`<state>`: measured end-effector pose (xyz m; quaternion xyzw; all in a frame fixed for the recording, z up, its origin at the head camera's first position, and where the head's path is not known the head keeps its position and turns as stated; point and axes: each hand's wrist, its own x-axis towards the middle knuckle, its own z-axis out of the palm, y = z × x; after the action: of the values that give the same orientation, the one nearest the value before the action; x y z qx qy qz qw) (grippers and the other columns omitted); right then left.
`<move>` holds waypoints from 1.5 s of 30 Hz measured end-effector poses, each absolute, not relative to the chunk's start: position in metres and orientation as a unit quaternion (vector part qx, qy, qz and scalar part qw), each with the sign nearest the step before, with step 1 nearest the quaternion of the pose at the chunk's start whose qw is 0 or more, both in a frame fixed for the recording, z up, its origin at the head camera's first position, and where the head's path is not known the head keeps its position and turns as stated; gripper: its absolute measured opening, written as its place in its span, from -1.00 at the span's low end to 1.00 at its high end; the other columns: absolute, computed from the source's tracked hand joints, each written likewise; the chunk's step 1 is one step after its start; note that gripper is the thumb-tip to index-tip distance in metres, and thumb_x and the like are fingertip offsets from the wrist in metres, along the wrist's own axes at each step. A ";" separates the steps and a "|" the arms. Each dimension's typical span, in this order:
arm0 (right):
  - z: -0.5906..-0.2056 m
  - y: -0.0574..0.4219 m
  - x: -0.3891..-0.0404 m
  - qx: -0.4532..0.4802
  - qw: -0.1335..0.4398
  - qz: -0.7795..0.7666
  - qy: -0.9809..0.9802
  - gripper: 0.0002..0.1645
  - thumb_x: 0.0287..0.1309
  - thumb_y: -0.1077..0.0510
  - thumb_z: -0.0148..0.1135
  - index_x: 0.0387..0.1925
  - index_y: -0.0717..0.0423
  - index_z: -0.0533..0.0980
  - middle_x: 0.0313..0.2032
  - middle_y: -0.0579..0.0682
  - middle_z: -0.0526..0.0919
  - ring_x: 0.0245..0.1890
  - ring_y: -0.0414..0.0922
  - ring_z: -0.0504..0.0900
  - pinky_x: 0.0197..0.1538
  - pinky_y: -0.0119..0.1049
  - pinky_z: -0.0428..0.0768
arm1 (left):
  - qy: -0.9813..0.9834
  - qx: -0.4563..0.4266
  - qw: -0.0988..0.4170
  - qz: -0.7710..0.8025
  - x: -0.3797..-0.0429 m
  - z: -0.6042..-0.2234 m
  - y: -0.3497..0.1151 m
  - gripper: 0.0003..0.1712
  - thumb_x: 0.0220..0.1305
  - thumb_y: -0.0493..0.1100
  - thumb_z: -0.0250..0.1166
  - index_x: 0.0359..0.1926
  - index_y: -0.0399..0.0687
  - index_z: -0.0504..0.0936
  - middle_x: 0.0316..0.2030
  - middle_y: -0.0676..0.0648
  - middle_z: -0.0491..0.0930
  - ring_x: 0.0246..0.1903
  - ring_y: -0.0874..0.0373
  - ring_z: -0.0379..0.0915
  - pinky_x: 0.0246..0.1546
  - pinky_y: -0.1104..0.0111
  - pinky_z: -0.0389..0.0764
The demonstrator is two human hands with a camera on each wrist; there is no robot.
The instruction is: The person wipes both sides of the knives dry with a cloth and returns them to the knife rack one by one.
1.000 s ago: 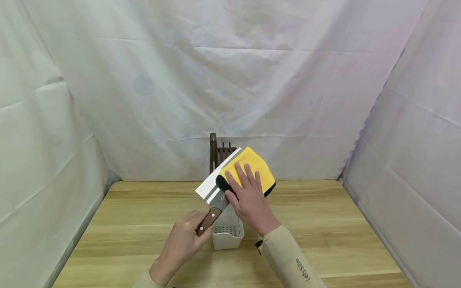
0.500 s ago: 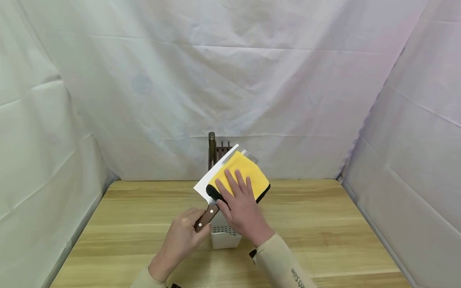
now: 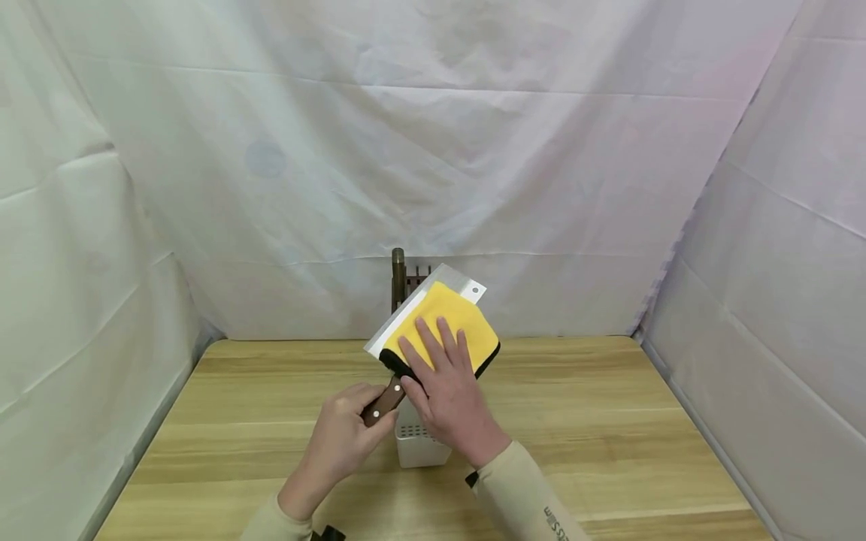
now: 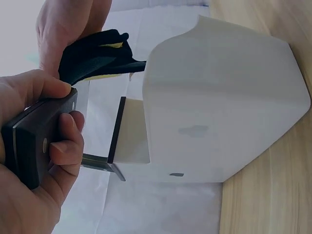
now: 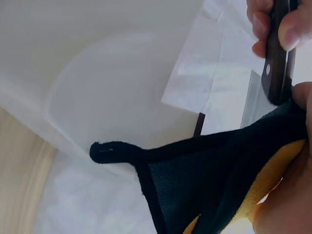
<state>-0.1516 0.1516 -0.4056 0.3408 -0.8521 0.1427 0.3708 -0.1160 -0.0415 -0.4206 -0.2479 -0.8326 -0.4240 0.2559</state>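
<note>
My left hand (image 3: 345, 428) grips the brown riveted handle (image 3: 383, 402) of a cleaver, held in the air with its broad blade slanting up to the right. A small hole shows in the blade's far corner (image 3: 475, 291). Over the blade lies a yellow cloth (image 3: 467, 330) with a black edge. The fingers of my right hand (image 3: 453, 402) lie straight and spread on it, the thumb near the handle. In the right wrist view the cloth's dark underside (image 5: 195, 180) hangs down below. The cloth hides most of the blade.
Beneath the cleaver stands a white plastic holder (image 3: 422, 453) with a perforated part, on the wood-grain table (image 3: 609, 421). At its back is a dark slotted rack, with a dark-handled tool (image 3: 398, 270) upright in it. White sheeting (image 3: 433, 165) surrounds the table.
My right hand has slid the cloth left and down along the blade toward the handle. The blade's far corner with the hole is now uncovered. My left hand keeps its grip on the cleaver.
</note>
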 end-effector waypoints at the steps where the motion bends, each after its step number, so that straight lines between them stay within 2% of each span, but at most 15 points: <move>1: -0.404 0.153 -0.153 0.341 0.373 0.145 -0.851 -0.34 0.68 -0.14 -0.34 0.40 0.12 0.46 0.48 0.26 0.31 0.50 0.35 0.18 0.41 0.40 0.19 | -0.833 -0.246 0.252 -0.427 -0.116 -0.420 -0.042 -0.84 0.02 -0.38 0.47 -0.30 -0.20 0.77 -0.45 0.05 0.65 -0.53 0.42 0.35 -0.61 0.52 0.42; 6: -0.398 0.161 -0.163 0.333 0.375 0.139 -0.854 -0.33 0.68 -0.13 -0.35 0.37 0.15 0.49 0.45 0.28 0.35 0.49 0.36 0.21 0.40 0.41 0.21 | -0.835 -0.231 0.226 -0.445 -0.113 -0.419 -0.043 -0.79 0.00 -0.37 0.51 -0.25 -0.23 0.78 -0.38 -0.03 0.71 -0.50 0.39 0.44 -0.60 0.50 0.48; 13: -0.390 0.173 -0.178 0.312 0.382 0.146 -0.857 -0.37 0.67 -0.12 -0.26 0.36 0.18 0.50 0.44 0.31 0.36 0.48 0.39 0.20 0.38 0.45 0.20 | -0.832 -0.210 0.190 -0.477 -0.110 -0.416 -0.045 -0.75 0.01 -0.37 0.53 -0.21 -0.19 0.80 -0.37 0.02 0.71 -0.50 0.38 0.45 -0.59 0.45 0.52; 20: -0.387 0.181 -0.183 0.297 0.371 0.178 -0.861 -0.45 0.64 -0.05 -0.13 0.38 0.17 0.47 0.46 0.24 0.36 0.51 0.37 0.16 0.41 0.45 0.14 | -0.808 -0.212 0.124 -0.536 -0.112 -0.415 -0.048 -0.79 0.16 -0.35 0.50 -0.15 -0.21 0.80 -0.37 0.00 0.70 -0.53 0.35 0.45 -0.59 0.43 0.53; 26: -0.392 0.177 -0.179 0.307 0.367 0.181 -0.859 -0.42 0.66 -0.07 -0.18 0.38 0.19 0.48 0.45 0.23 0.38 0.51 0.37 0.15 0.42 0.42 0.15 | -0.793 -0.218 0.080 -0.564 -0.116 -0.413 -0.050 -0.81 0.28 -0.27 0.45 -0.10 -0.26 0.79 -0.38 -0.06 0.71 -0.54 0.33 0.46 -0.58 0.42 0.54; 34: -0.402 0.163 -0.169 0.327 0.377 0.172 -0.849 -0.32 0.68 -0.13 -0.36 0.35 0.20 0.50 0.42 0.22 0.42 0.48 0.35 0.23 0.40 0.38 0.24 | -0.792 -0.184 0.036 -0.581 -0.120 -0.409 -0.049 -0.74 0.33 -0.19 0.41 -0.07 -0.30 0.78 -0.42 -0.07 0.72 -0.54 0.25 0.54 -0.55 0.40 0.58; 41: -0.403 0.155 -0.157 0.349 0.363 0.180 -0.845 -0.33 0.68 -0.13 -0.37 0.40 0.14 0.46 0.47 0.17 0.37 0.52 0.30 0.18 0.42 0.36 0.23 | -0.780 -0.165 0.005 -0.604 -0.125 -0.406 -0.050 -0.72 0.37 -0.19 0.37 -0.07 -0.37 0.76 -0.47 -0.21 0.69 -0.59 0.24 0.51 -0.58 0.39 0.56; 45: -0.403 0.152 -0.155 0.355 0.368 0.172 -0.842 -0.35 0.68 -0.12 -0.36 0.43 0.10 0.43 0.48 0.16 0.35 0.53 0.29 0.17 0.40 0.35 0.27 | -0.769 -0.168 0.004 -0.617 -0.128 -0.404 -0.050 -0.72 0.37 -0.22 0.36 -0.07 -0.40 0.75 -0.46 -0.20 0.69 -0.56 0.24 0.53 -0.56 0.38 0.57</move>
<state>-0.1546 0.1519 -0.4033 0.3553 -0.8417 0.1720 0.3684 -0.1276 -0.0504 -0.4044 -0.1681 -0.7688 -0.6171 0.0039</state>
